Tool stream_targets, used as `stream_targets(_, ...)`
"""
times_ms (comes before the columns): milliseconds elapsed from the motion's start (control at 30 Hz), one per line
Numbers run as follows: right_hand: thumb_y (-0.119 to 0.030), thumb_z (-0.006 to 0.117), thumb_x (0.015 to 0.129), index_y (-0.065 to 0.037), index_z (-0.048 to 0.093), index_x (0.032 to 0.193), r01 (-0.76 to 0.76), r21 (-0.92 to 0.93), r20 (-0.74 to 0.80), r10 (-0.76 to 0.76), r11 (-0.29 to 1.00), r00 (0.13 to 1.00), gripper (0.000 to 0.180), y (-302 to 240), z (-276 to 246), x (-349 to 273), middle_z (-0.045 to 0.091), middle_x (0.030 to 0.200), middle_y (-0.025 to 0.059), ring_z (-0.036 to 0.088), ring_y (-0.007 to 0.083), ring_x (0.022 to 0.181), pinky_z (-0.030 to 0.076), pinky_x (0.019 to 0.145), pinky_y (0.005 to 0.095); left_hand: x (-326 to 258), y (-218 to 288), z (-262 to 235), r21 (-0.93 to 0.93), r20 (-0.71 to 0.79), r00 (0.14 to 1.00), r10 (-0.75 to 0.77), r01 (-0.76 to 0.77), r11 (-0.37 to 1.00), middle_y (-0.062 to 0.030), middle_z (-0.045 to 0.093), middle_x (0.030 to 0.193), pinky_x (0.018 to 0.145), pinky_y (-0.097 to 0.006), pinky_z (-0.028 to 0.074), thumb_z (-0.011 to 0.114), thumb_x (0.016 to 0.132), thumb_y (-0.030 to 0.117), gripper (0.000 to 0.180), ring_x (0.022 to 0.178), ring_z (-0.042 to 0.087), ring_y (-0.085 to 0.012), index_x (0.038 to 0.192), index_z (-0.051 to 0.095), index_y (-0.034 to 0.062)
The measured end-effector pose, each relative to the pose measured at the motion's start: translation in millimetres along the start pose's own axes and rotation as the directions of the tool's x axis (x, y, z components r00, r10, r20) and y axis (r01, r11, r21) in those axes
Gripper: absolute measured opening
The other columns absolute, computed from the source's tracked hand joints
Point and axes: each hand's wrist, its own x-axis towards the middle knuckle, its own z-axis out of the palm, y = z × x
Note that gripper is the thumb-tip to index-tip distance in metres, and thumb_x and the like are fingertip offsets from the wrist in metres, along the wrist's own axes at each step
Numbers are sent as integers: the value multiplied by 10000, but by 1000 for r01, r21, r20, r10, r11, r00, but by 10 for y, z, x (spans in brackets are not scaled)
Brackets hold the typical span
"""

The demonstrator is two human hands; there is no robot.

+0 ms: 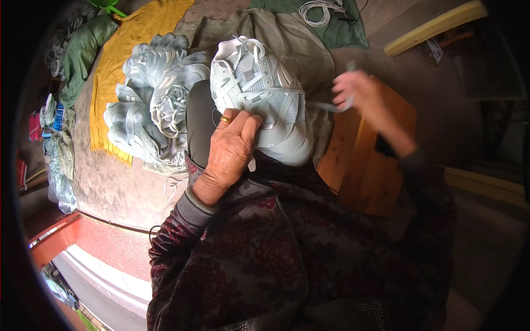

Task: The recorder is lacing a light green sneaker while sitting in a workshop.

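Note:
A pale grey-white sneaker rests on my lap with its toe toward me. My left hand, a ring on one finger, is closed on the shoe's near left side. Laces cross loosely over the tongue. Out to the right, my right hand is raised and smeared by motion. A flat pale shoelace stretches from the shoe's right side to its fingers, which are closed around the strap-like end. The part of the shoe under my left fingers is hidden.
Left of my lap lies a heap of similar sneakers, on a yellow cloth and bare floor. A brown wooden box or stool stands at my right. White cable is coiled on green cloth beyond. A red-brown ledge lies lower left.

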Motion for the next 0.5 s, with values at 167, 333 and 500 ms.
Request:
stream_targets(167,-214,574,980,26,563,1102,-93,-396,-5,99,914,995,269,379,1082,-204,624,1006,195,646,294,875,515,735,386,-21,-39,-18,13,20,998,-65,64,998,-84,593,938,838,-384,500,662,640,-65,402,918,573,-332,1000,549,74)
stream_targets(333,-232,665,905,35,507,1064,130,-569,-40,-185,812,982,348,331,1379,-317,541,1035,240,559,399,949,465,825,466,-53,-109,-68,-37,9,993,-118,118,992,-101,589,904,804,-392,507,637,673,-76,344,890,573,-338,979,552,56)
stream_targets(500,-213,686,884,88,483,1029,99,-731,32,-111,675,993,390,124,1489,-378,502,1041,251,558,409,941,486,816,469,-79,-126,-117,-35,17,996,-92,93,995,-104,580,878,767,-395,510,626,675,-76,318,860,577,-331,957,558,53)
